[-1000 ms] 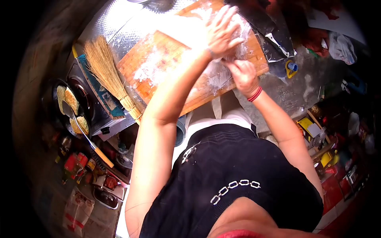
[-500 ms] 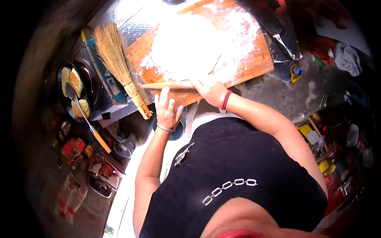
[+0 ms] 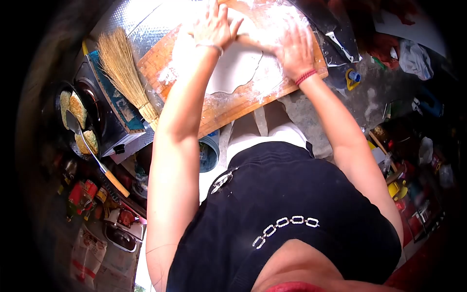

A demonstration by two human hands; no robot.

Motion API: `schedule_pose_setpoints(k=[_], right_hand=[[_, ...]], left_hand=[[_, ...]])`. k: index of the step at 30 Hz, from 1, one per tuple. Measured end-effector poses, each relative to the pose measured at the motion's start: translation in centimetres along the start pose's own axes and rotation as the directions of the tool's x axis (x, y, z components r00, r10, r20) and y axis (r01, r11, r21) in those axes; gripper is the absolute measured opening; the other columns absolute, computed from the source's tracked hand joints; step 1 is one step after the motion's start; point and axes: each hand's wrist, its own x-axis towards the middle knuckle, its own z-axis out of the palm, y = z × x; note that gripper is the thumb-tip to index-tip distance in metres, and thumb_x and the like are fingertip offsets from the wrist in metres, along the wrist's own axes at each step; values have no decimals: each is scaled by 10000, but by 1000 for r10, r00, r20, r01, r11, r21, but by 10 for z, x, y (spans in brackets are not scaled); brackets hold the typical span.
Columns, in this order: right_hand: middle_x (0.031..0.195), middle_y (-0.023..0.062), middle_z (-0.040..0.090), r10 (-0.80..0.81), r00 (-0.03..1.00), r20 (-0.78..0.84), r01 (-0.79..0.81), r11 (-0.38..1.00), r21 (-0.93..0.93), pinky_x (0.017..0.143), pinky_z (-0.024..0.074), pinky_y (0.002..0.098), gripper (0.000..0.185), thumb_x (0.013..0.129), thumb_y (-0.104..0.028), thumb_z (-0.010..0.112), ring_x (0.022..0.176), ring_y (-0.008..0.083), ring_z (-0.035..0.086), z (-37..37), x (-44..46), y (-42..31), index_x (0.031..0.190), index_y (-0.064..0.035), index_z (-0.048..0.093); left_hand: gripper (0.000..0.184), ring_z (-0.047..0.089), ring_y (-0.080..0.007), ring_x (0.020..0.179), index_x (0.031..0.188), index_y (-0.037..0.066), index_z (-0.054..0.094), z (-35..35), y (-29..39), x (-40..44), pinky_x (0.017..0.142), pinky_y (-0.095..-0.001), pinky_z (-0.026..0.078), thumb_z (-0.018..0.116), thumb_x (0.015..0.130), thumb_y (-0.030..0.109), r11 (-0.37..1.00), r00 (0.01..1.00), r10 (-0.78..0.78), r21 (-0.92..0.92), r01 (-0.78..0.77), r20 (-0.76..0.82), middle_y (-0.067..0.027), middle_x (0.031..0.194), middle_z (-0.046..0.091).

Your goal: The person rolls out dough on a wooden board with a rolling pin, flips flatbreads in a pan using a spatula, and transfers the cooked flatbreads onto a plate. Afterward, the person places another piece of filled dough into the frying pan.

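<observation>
Bare L arm (image 3: 175, 136) stretched fwd, elbow slightly bent; pale-banded L wrist (image 3: 209, 47); bare L hand (image 3: 215, 30) palm down, fingers spread, thumb out to R. Bare R arm (image 3: 346, 138) fwd, angled inward; red-beaded R wrist (image 3: 306, 77); bare R hand (image 3: 295, 51) blurred, fingers extended.

I am seeing strong white light pooling at the far end of the wooden board (image 3: 153, 61), where glare is bleaching the dough (image 3: 238, 70) and the metallic worktop (image 3: 136, 22). Soft grey shade is covering the dough's near part. The fingers (image 3: 297, 38) of the right hand (image 3: 296, 58) are showing blur. Black, curved borders are enclosing the scene; outer clutter (image 3: 396, 190) is appearing dim and soft.
</observation>
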Motion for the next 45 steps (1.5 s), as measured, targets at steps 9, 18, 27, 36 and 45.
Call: schedule_pose_setpoints(k=[9, 18, 27, 36, 45], right_hand=[[1417, 122, 426, -229, 940, 252, 155, 947, 282, 1115, 248, 444, 604, 821, -234, 628, 1333, 262, 366, -39, -101, -67, 1365, -57, 436], [1078, 133, 611, -175, 985, 12, 148, 865, 480, 865, 473, 380, 406, 784, 7, 555, 964, 312, 594, -38, -79, -82, 1187, -5, 598], [1139, 148, 562, -197, 971, 136, 134, 918, 373, 913, 455, 388, 423, 805, -37, 521, 1028, 304, 545, -17, -85, -109, 1225, 5, 554], [1058, 156, 576, -316, 944, 95, 241, 858, 453, 845, 476, 386, 380, 807, -45, 521, 961, 307, 565, -25, -76, -121, 1179, 23, 566], [1180, 152, 562, -245, 961, 127, 209, 948, 241, 940, 423, 408, 430, 812, -97, 514, 1080, 309, 523, 7, -49, -120, 1230, -4, 551]], left_hand=[[654, 219, -384, 1400, 1252, -13, 412, -29, -32, -199, 1114, -582, 146, 475, 886, 525, 969, 952, 241, -102, -225, 188, -225, 1500, 250], [446, 346, -380, 1330, 1101, 42, 539, -61, -7, -164, 1106, -558, 198, 533, 897, 439, 936, 967, 241, -284, -209, 84, -185, 1484, 310], [573, 376, -351, 1316, 1124, 26, 553, -33, -18, -132, 1089, -529, 254, 518, 862, 534, 941, 972, 230, -264, -212, 38, -159, 1462, 359], [432, 287, -314, 1392, 1089, 38, 528, -79, -61, -222, 1109, -559, 165, 566, 847, 394, 953, 976, 177, -271, -138, 125, -165, 1471, 352], [543, 346, -354, 1330, 1150, 34, 540, -37, -56, -124, 1106, -546, 182, 510, 877, 503, 979, 997, 71, -190, -71, -5, -179, 1422, 399]])
